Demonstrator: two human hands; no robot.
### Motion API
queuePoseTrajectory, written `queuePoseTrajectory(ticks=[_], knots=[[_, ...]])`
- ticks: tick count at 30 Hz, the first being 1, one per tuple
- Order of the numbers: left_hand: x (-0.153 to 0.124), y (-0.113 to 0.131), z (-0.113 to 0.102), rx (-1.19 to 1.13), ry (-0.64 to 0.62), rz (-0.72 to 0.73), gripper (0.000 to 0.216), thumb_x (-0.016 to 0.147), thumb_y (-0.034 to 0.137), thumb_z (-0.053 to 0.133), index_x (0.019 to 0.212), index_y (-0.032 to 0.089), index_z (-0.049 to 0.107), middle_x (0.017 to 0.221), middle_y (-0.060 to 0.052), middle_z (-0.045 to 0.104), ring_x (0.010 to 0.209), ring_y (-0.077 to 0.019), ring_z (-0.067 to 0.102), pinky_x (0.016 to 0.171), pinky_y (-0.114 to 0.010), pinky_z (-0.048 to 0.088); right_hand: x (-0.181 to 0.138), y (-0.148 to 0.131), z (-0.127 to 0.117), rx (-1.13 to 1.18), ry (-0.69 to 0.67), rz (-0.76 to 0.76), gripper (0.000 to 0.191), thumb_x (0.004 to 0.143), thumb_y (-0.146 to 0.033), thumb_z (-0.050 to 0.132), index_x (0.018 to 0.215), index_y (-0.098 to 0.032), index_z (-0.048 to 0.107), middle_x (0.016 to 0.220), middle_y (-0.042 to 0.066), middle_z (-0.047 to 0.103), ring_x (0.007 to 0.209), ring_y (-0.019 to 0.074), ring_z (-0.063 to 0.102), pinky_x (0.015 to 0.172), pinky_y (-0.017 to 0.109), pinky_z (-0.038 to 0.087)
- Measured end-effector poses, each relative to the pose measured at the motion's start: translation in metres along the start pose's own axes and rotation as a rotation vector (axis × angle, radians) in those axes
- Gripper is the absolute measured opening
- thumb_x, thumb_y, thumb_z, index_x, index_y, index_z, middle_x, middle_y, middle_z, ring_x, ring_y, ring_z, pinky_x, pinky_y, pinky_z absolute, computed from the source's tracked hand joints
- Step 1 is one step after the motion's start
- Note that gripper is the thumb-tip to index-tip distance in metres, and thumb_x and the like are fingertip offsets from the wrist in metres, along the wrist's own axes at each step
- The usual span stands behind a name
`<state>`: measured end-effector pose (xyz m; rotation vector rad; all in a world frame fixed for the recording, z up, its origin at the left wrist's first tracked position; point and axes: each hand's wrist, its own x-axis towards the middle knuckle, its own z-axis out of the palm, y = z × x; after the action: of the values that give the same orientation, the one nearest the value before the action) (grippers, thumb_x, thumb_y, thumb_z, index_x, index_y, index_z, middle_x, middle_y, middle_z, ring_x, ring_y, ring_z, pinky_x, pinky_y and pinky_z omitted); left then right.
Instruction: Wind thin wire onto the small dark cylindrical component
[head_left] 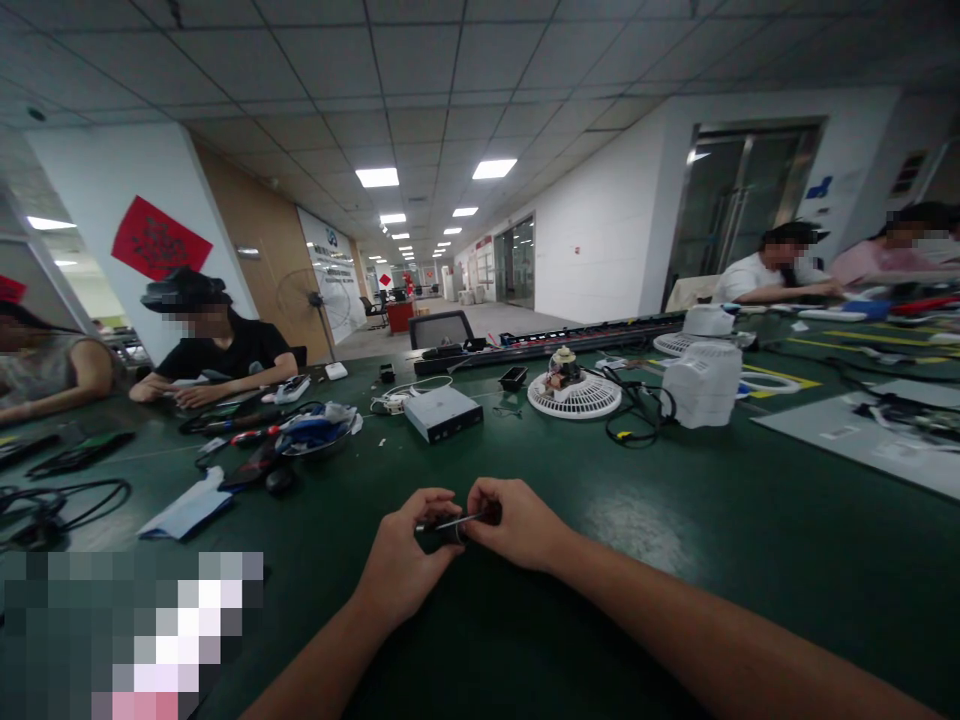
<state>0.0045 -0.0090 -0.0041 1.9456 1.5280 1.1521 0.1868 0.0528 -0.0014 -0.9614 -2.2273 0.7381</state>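
Note:
In front of my body, low over the green table, both hands meet at one spot. My left hand (409, 555) is closed around a small black part (431, 538), its fingers and thumb curled about the ends. From the other side my right hand (517, 525) pinches a thin metal rod with a dark end (471, 517), which lies across the black part. The fingers partly cover both pieces, so their exact kind does not show. A silver optical drive (444, 412) rests on the table beyond the hands.
Past the drive are a white fan grille with a motor (574, 395), a white plastic housing (701, 385) and a small black tray (514, 377). Tools, cables and a blue cloth (187, 503) lie left. A grey board (870, 430) is at right. Several people sit around the table (322, 510).

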Motion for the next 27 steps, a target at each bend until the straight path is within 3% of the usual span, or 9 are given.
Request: queuePoseTrajectory(ticks=[5, 10, 12, 19, 27], knots=[[0.001, -0.001, 0.001, 0.001, 0.011, -0.02, 0.047, 0.067, 0.015, 0.074, 0.111, 0.022, 0.06, 0.104, -0.005, 0.074, 0.1, -0.0224, 0.069, 0.094, -0.041, 0.053, -0.003, -0.002, -0.002, -0.15, -0.011, -0.015, 0.019, 0.08, -0.032, 0.064, 0.093, -0.02, 0.059, 0.07, -0.001, 0.059, 0.062, 0.013, 0.053, 0.055, 0.024, 0.032], [0.006, -0.004, 0.0, 0.035, 0.092, -0.038, 0.045, 0.069, 0.016, 0.073, 0.111, 0.022, 0.058, 0.101, -0.003, 0.074, 0.095, -0.0203, 0.07, 0.09, -0.037, 0.054, -0.001, 0.001, -0.012, -0.258, -0.027, -0.076, 0.02, 0.094, -0.028, 0.045, 0.11, -0.018, 0.051, 0.085, 0.005, 0.064, 0.075, 0.017, 0.058, 0.066, 0.028, 0.037], [0.007, -0.005, -0.002, 0.082, 0.119, -0.057, 0.044, 0.07, 0.015, 0.072, 0.111, 0.021, 0.058, 0.1, -0.003, 0.074, 0.093, -0.0201, 0.07, 0.088, -0.037, 0.055, 0.001, 0.006, -0.019, -0.311, -0.007, -0.091, 0.017, 0.096, -0.023, 0.04, 0.107, -0.017, 0.052, 0.091, 0.006, 0.064, 0.081, 0.0175, 0.058, 0.07, 0.029, 0.039], [0.007, -0.004, -0.008, 0.142, 0.109, -0.066, 0.043, 0.072, 0.023, 0.073, 0.112, 0.021, 0.058, 0.103, -0.004, 0.073, 0.095, -0.0215, 0.069, 0.088, -0.039, 0.055, 0.004, 0.018, -0.032, -0.364, -0.05, -0.245, 0.015, 0.093, -0.023, 0.048, 0.098, -0.018, 0.061, 0.096, 0.006, 0.066, 0.088, 0.0182, 0.06, 0.077, 0.029, 0.042], [0.006, -0.001, -0.008, 0.103, 0.06, -0.072, 0.037, 0.073, 0.023, 0.071, 0.109, 0.022, 0.06, 0.104, -0.003, 0.073, 0.093, -0.021, 0.07, 0.085, -0.037, 0.056, 0.002, 0.012, -0.029, -0.446, 0.004, -0.224, 0.017, 0.092, -0.024, 0.05, 0.096, -0.019, 0.066, 0.092, 0.005, 0.067, 0.084, 0.0183, 0.06, 0.075, 0.03, 0.041]])
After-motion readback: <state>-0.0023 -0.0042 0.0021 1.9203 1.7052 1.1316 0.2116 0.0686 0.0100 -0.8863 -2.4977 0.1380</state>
